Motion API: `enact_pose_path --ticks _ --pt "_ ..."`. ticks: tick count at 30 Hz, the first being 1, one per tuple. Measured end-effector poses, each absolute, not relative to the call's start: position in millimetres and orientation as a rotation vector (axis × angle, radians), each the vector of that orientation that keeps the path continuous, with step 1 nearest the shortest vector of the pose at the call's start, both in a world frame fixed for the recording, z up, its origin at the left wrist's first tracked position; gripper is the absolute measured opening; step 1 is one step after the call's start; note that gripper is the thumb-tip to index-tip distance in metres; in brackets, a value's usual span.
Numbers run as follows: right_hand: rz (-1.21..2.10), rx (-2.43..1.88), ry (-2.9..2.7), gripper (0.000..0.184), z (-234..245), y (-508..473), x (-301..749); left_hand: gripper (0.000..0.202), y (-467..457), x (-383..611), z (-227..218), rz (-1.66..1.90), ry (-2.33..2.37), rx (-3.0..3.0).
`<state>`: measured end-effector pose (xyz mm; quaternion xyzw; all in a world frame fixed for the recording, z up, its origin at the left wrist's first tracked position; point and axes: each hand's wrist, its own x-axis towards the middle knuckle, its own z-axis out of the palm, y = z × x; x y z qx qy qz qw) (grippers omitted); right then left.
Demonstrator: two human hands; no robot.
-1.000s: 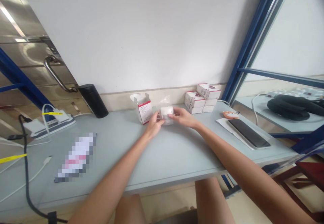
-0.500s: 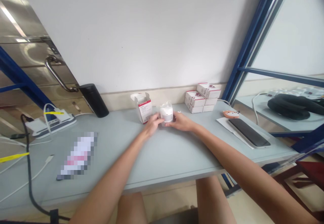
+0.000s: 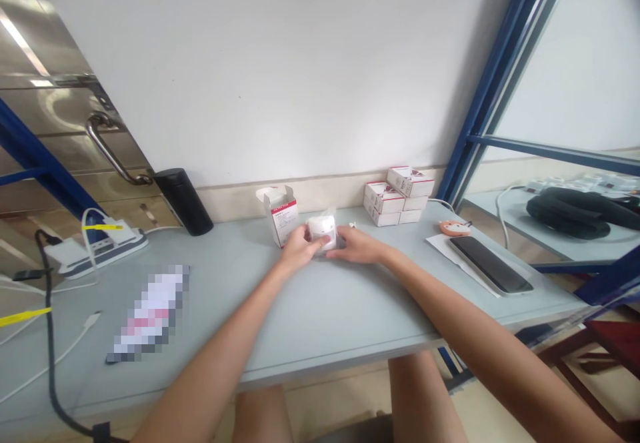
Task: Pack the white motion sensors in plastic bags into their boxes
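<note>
Your left hand [image 3: 300, 249] and right hand [image 3: 359, 245] close on the plastic-wrapped white device [image 3: 321, 229] from either side, steadying it; the open white carton [image 3: 283, 221] stands just beside.

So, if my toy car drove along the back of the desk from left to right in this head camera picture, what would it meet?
White power strip → black flask → open white carton with red stripe → white round thing in clear plastic → stack of white boxes → orange fox-shaped thing → black phone
</note>
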<state>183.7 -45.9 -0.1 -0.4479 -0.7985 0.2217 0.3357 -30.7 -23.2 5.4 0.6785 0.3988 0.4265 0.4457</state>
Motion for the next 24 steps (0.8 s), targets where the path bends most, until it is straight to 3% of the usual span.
enact_pose_path --ticks 6,11,13,19,21,24 --pt "0.502 -1.292 -1.826 0.037 23.9 -46.0 205.0 0.057 -24.2 -25.6 7.5 1.245 0.828 1.373" --pt "1.025 -1.079 -1.837 0.056 22.2 -55.1 192.2 0.052 -26.2 -17.5 9.4 1.246 0.629 1.121" --pt "1.094 -1.064 -1.734 0.061 20.8 -55.8 185.5 0.047 -26.2 -16.2 10.4 1.268 0.605 1.044" --pt "1.041 -1.014 -1.337 0.045 20.1 -45.6 186.8 0.044 -28.2 -15.1 13.9 1.204 0.581 0.96" --pt "1.049 -0.989 -1.186 0.042 18.8 -42.2 190.3 0.056 -30.0 -15.3 13.9 1.2 0.594 1.008" --pt "1.147 -0.928 -1.056 0.032 16.9 -38.2 194.4 0.091 -32.5 -14.7 11.3 1.195 0.64 1.157"
